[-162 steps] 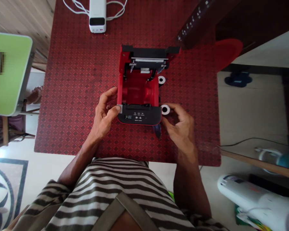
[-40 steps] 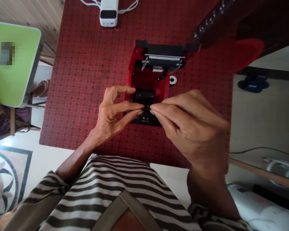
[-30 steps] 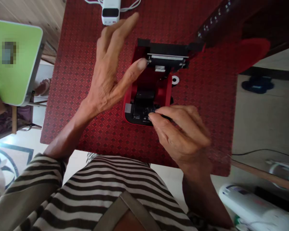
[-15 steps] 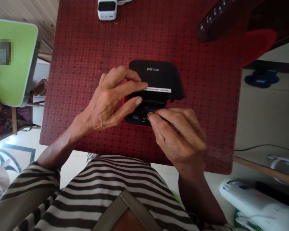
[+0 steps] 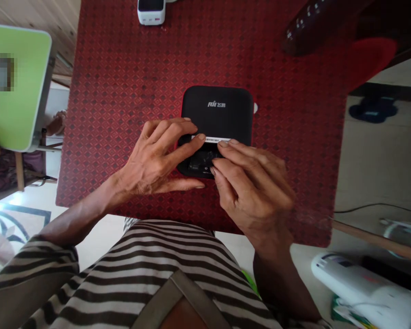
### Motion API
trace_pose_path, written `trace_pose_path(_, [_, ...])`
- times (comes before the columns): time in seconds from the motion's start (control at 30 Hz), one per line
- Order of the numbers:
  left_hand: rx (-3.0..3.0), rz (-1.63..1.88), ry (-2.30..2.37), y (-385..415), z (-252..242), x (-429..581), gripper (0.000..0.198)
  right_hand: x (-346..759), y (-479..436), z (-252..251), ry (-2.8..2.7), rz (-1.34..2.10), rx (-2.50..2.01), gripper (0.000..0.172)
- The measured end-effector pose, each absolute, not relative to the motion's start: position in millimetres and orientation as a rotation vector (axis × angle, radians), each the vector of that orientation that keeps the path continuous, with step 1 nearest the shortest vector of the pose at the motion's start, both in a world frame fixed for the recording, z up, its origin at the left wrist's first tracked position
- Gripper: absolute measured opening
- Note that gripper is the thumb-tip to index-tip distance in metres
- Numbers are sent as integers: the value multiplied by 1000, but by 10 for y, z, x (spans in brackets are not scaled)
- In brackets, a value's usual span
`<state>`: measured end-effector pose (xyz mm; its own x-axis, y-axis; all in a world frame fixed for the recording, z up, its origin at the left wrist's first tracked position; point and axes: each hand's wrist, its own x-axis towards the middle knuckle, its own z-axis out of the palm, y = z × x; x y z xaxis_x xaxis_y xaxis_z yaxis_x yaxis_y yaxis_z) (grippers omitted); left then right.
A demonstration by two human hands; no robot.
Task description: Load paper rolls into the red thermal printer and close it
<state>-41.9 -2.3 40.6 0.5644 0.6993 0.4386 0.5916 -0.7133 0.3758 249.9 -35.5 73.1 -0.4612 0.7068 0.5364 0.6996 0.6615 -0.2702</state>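
A small black box-shaped device, apparently a receipt printer [image 5: 219,116], lies on the red patterned tabletop. It has white lettering on its lid and a white barcode strip [image 5: 214,140] along the lid's front edge. My left hand [image 5: 160,157] reaches in from the left with fingers spread; its fingertips rest on the lid's left part, and the thumb sticks out past the front edge. Bent fingers and thumb of my right hand [image 5: 256,187] press together at the printer's front right corner, by the strip and the glossy front panel [image 5: 202,160]. They cover that corner.
A white device with a dark screen [image 5: 151,13] stands at the table's far edge. A dark ridged object [image 5: 306,29] and a red rounded item [image 5: 371,59] are at the far right. Left is a green-topped small table [image 5: 23,87]. A white appliance [image 5: 366,288] lies lower right.
The printer's lid, tilted and skewed before, now lies flatter and squared with the body. My left thumb has moved down off the front; my right fingertips have come up to the strip.
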Motion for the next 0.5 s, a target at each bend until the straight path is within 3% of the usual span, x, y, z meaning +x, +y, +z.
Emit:
trace_pose_path(0.3, [2576, 887, 1130, -51, 364, -369, 95, 2500, -326, 738, -2227, 86, -1108, 42])
trace_pose_path(0.5, [2204, 1260, 1179, -122, 330, -236, 53, 2502, -343, 622, -2025, 13, -1051, 37])
